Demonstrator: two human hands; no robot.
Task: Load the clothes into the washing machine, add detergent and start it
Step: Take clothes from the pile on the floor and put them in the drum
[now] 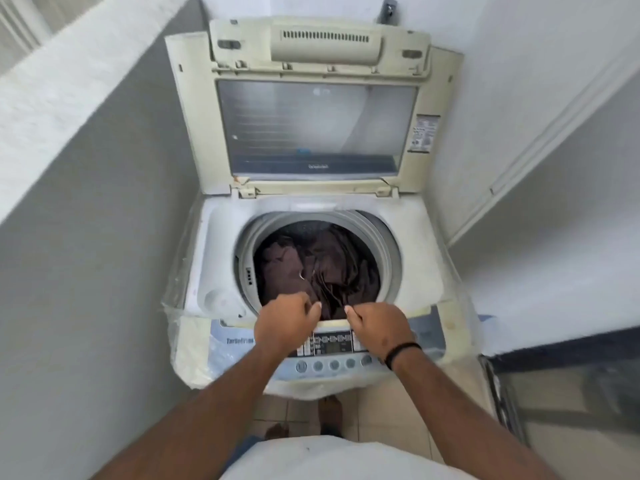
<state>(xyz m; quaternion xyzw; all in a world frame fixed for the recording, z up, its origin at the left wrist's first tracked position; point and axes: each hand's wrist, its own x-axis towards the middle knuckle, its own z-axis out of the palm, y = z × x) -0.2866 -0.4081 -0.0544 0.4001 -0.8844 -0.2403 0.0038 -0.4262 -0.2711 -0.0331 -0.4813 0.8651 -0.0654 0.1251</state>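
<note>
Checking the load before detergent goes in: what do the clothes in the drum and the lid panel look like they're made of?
The clothes look like soft woven fabric, dark brown and matte; they lie crumpled in folds, with a thin cord across them. The lid panel looks like clear glass or hard plastic, glossy; it shows pale reflections, set in a yellowed cream plastic frame. Which of the two cannot be told.

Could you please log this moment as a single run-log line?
lid open | dark clothes in drum | left hand, right hand at front rim, fingers curled | detergent unseen
</note>
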